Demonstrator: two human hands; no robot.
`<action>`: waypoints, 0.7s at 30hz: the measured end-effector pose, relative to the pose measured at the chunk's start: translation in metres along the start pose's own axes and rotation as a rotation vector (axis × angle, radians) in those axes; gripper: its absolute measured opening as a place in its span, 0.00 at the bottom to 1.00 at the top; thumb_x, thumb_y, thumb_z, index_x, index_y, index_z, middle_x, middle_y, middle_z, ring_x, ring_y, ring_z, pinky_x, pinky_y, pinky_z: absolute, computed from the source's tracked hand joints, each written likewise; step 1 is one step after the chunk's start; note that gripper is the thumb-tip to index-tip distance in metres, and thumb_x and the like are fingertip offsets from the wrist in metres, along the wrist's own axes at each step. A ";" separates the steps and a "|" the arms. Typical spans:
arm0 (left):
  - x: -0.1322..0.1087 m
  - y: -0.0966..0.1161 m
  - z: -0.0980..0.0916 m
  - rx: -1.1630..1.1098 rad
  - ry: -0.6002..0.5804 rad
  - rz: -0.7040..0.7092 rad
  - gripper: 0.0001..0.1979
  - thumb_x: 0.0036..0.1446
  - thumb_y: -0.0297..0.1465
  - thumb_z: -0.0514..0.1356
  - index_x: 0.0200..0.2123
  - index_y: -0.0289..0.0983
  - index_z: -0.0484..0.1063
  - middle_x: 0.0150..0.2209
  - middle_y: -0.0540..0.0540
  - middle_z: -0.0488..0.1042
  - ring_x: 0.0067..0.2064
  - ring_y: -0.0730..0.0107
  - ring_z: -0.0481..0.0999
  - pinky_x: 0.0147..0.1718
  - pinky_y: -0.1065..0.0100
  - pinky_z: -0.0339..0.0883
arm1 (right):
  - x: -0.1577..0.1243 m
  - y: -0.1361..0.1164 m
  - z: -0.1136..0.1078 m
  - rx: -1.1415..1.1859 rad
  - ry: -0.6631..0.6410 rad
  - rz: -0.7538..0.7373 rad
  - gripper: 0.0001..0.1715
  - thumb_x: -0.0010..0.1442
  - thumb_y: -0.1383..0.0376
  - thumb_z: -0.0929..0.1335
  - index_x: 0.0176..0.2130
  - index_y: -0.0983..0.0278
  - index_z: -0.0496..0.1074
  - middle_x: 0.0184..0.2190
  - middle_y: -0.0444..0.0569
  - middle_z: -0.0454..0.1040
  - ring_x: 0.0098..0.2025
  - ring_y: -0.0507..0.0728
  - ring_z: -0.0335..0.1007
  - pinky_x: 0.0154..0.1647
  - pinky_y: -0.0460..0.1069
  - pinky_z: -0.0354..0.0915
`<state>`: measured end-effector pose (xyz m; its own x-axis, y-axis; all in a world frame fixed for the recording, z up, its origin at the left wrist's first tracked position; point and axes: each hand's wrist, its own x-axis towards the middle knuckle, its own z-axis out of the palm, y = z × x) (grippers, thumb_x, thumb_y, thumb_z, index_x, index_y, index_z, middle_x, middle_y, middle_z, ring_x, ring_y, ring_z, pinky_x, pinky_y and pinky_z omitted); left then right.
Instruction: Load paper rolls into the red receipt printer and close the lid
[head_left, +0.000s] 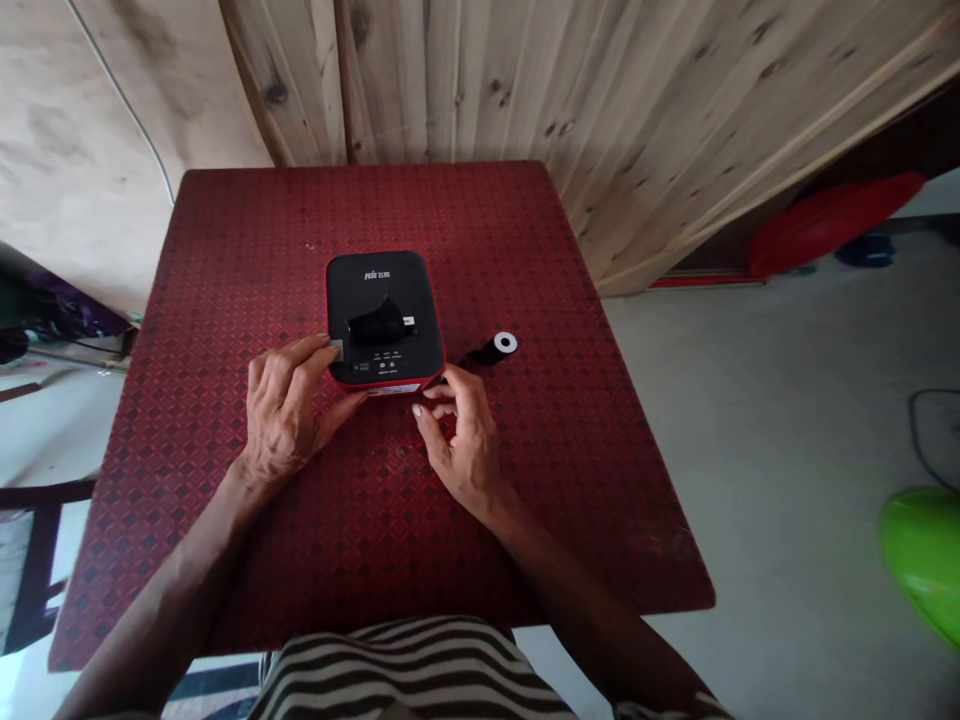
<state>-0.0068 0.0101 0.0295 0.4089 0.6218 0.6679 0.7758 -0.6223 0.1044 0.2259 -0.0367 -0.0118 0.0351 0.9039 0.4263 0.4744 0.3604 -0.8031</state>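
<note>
A flat black box (416,285) with red sides and white print lies on the table in front of me. My left hand (289,405) grips its near left corner, with fingertips on the top edge by a small grey patch and the thumb along the front side. Across the box's top lies a crumpled black piece (375,323) with a small white tag. My right hand (465,430) is at the near right corner, index finger against the box, thumb held apart. Right of the box is a small black roll (504,344) with a white ring-shaped end; its dark strip reaches toward the box.
The table (585,470) has a red patterned cover. A plank wall (465,85) stands behind it. On the floor to the right are a green rounded object (926,560) and a red object (832,220). Part of a dark chair frame (45,545) shows at the left.
</note>
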 end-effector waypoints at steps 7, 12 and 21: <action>0.007 0.002 -0.009 0.067 -0.039 0.007 0.30 0.61 0.42 0.72 0.63 0.43 0.69 0.59 0.38 0.78 0.58 0.50 0.79 0.54 0.53 0.71 | -0.001 0.003 -0.001 -0.008 -0.029 0.020 0.32 0.71 0.69 0.67 0.69 0.53 0.58 0.55 0.55 0.70 0.46 0.58 0.76 0.39 0.54 0.81; 0.013 0.004 -0.014 0.070 -0.043 -0.017 0.27 0.59 0.42 0.73 0.59 0.45 0.73 0.60 0.39 0.77 0.60 0.46 0.78 0.55 0.48 0.71 | -0.001 0.003 -0.001 -0.020 -0.039 0.041 0.34 0.70 0.70 0.67 0.69 0.52 0.56 0.56 0.55 0.70 0.46 0.58 0.77 0.38 0.55 0.81; 0.027 0.009 -0.024 0.027 -0.176 -0.150 0.16 0.60 0.43 0.72 0.48 0.46 0.77 0.65 0.42 0.72 0.66 0.46 0.73 0.60 0.45 0.68 | -0.002 0.002 0.001 0.013 -0.016 0.019 0.35 0.69 0.72 0.67 0.69 0.52 0.57 0.57 0.55 0.69 0.45 0.56 0.77 0.39 0.53 0.81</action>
<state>-0.0004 0.0100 0.0661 0.3634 0.7814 0.5072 0.8457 -0.5051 0.1721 0.2259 -0.0369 -0.0149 0.0301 0.9139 0.4049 0.4622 0.3465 -0.8163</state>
